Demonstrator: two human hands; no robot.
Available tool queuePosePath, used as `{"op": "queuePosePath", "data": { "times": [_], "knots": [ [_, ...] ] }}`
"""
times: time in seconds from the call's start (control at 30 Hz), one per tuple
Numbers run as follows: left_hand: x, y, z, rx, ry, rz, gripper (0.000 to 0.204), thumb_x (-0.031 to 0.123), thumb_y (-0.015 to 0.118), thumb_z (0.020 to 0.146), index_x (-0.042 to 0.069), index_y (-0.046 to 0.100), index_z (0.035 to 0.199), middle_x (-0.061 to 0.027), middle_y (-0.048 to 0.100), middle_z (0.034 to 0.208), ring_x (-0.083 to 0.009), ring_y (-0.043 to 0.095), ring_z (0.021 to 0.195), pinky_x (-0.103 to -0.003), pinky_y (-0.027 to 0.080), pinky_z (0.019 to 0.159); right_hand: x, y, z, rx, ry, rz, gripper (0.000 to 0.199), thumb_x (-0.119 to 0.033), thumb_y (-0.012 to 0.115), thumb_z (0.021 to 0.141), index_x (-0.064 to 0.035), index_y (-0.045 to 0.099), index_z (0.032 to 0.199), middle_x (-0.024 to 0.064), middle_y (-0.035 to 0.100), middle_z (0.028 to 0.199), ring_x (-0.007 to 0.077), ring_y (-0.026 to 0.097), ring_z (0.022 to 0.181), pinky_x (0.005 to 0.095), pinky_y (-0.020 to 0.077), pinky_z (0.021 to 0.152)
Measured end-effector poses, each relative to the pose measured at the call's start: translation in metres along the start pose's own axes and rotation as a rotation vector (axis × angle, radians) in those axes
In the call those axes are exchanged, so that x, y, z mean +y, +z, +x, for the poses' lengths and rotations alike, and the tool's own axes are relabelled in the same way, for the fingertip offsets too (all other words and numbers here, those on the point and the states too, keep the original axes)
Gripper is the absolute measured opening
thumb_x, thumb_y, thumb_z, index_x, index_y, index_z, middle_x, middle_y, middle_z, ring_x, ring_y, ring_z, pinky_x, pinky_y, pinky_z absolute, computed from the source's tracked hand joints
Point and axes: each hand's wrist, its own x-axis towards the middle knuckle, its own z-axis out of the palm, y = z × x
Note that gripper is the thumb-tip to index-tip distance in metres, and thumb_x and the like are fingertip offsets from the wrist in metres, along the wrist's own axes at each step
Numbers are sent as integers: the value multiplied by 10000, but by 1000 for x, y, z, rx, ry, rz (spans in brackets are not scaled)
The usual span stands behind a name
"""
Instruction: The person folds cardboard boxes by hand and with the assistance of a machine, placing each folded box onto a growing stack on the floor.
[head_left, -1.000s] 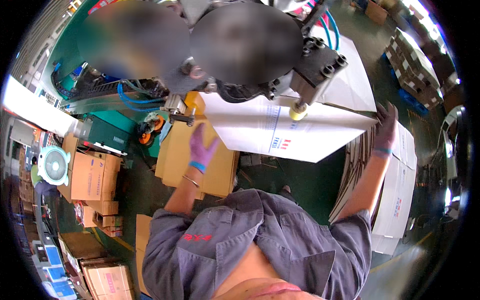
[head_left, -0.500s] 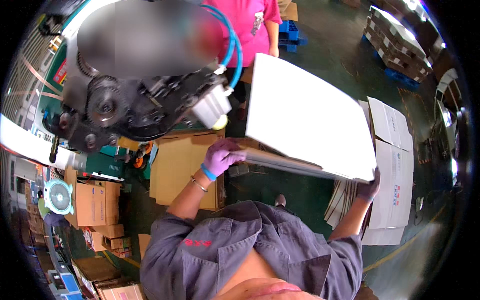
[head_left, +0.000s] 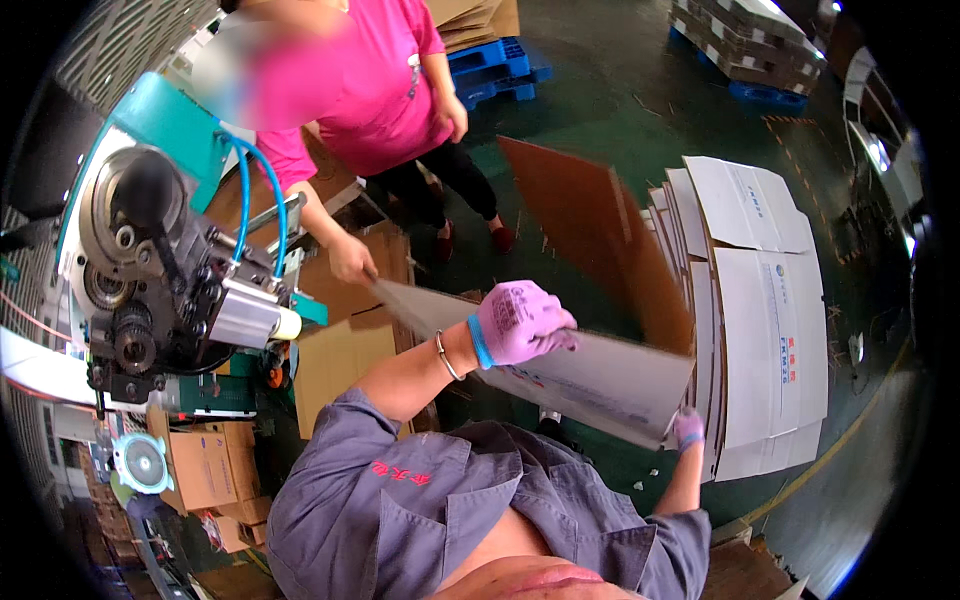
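Now the white carton (head_left: 625,385) is standing opened out in front of the person's waist, its printed panel slanting down toward the right and its brown inner panel (head_left: 590,225) rising behind. Half a second ago it was showing a broad white face beside the machine; now that face is out of sight, the brown side is showing, and the right-hand end is lying close against the stack of white cartons (head_left: 775,370). For the handling in hand, this is suggesting that the piece is clear of the machine and being managed by hands alone.

The left hand (head_left: 522,322) is curling its fingers closed over the panel's upper edge, having shifted inward along the carton. The right hand (head_left: 688,426) is staying by the lower right corner; whether its fingers are closing on the carton or only touching there, I cannot tell.

At the far left end, a co-worker's hand (head_left: 352,260) is meeting the carton's edge, a change from the previous view, where the co-worker was standing partly behind the machine. Beyond, the machine (head_left: 150,290) is standing to the left, with brown cardboard sheets (head_left: 335,375) lying below it.
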Motion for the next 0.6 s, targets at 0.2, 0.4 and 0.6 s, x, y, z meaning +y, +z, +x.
{"op": "queuePosePath", "data": {
  "times": [0.2, 0.4, 0.6],
  "knots": [
    [16, 18, 4, -257, 193, -77, 218, 296, 715, 720, 151, 601, 836, 0, 526, 657, -219, 550, 625, -336, 457, 626, -306, -50, 82, -323, -461, 561, 477, -343, 414, 978, -67, 416, 1367, 131, 497, 1325, 238, 492, 1208, 338, 433, 961],
    [24, 23, 15, -438, 200, -55, 284, 377, 656, 774, 125, 593, 889, -30, 559, 733, -240, 570, 725, -366, 482, 738, -517, -21, 108, -278, -779, -771, 486, -304, 515, 879, -79, 460, 1306, 133, 599, 1183, 217, 590, 1075, 324, 498, 853],
    [-20, 20, -24, -276, -395, -497, 468, 438, 583, 875, 41, 592, 1122, -139, 619, 993, -264, 604, 941, -357, 482, 844, -534, 31, 107, 56, -876, -763, 317, -175, 568, 797, -19, 566, 1072, 224, 649, 903, 325, 655, 843, 408, 530, 733]
  ]
}}
